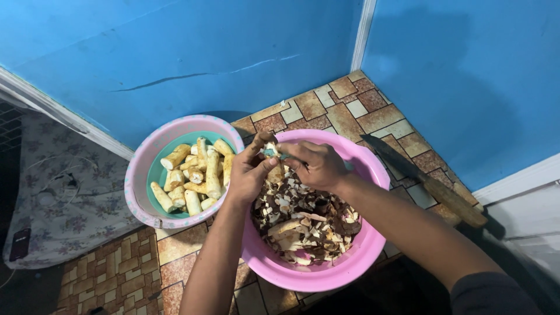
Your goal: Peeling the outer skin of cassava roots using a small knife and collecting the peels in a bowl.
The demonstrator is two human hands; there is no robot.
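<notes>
2 hands over round pink plastic basin (373, 256) of brown peelings: left hand (248, 175) fingers pinched tight on brown root piece (269, 142). Right hand (318, 166) curled around small teal-handled peeler (274, 153), against root, letting scraps drop inside. Peeled pale pieces (189, 175) kept apart in adjoining pink-rimmed teal bowl (140, 175); wooden-handled knife (420, 178) aside on tiled floor (350, 108).

Both my bare forearms reach forward from the bottom of the view and meet near the middle. My left hand (248, 175) comes up from below, wrist bent slightly, its fingers curled inward with the thumb and forefinger pinched close together at the top. My right hand (318, 165) enters from the lower right, its arm angled across, a dark sleeve showing near the elbow. Its fingers are folded into a loose grip, knuckles up, fingertips pointing toward my left hand. The two hands touch at the fingertips.
</notes>
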